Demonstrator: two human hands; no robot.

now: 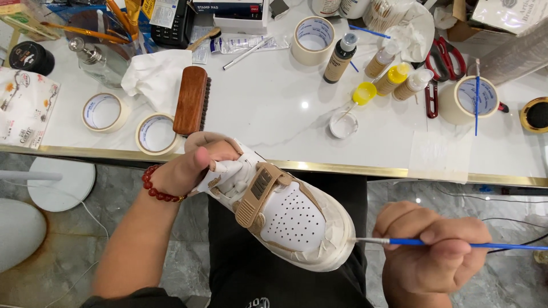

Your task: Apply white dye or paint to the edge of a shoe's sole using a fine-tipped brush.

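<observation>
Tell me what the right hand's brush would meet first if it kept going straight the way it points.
The right hand points its blue-handled brush leftward; the tip sits at the taped toe edge of the white sneaker, so it would likely meet that masking tape first.

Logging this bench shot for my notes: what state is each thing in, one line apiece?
Left hand: gripping the sneaker's heel end.
Right hand: pinching a blue paintbrush.
Sneaker: held over the lap, sole edge masked with tape.
Blue paintbrush: tip at the taped toe.
Yellow-capped bottle: lying on its side, closed.
Small white dish: open, on the table.
Wooden brush: lying on its side.
</observation>
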